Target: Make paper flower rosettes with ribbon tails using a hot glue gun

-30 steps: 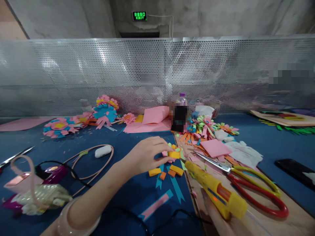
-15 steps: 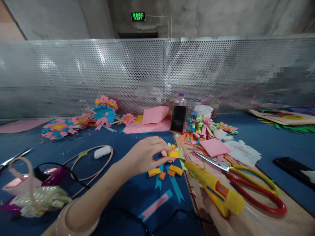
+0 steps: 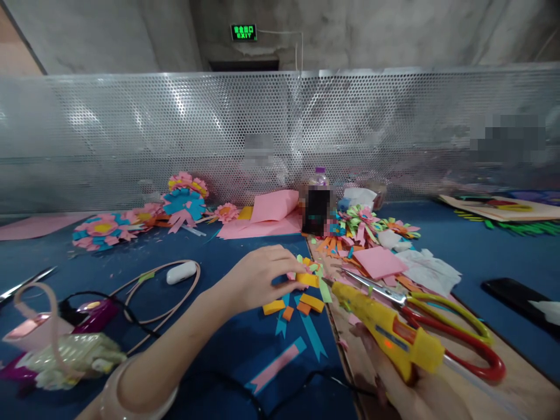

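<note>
My left hand [image 3: 265,277] reaches in from the lower left, thumb and fingers closed on a small paper flower [image 3: 314,268] of pink, green and yellow strips. A folded yellow paper strip [image 3: 307,280] sticks out at its near side, by my thumb. In my right hand [image 3: 405,382] is a yellow hot glue gun [image 3: 380,318], a small orange light glowing on its side and a clear glue stick out of its back. Its nozzle points left, just right of the flower and apart from the yellow strip. Blue ribbon tails [image 3: 312,335] and short orange and yellow pieces [image 3: 311,302] lie below the flower.
Large scissors [image 3: 450,329] with red and yellow handles lie beyond the glue gun. Paper scraps, tissue [image 3: 431,271] and a dark phone [image 3: 520,297] are at right. Finished paper flowers [image 3: 105,227] stand at back left, near a cable and white earphone case [image 3: 181,272].
The glue gun has drawn back slightly to the right, its nozzle now farther from the yellow strip. My left hand stays in place on the flower.
</note>
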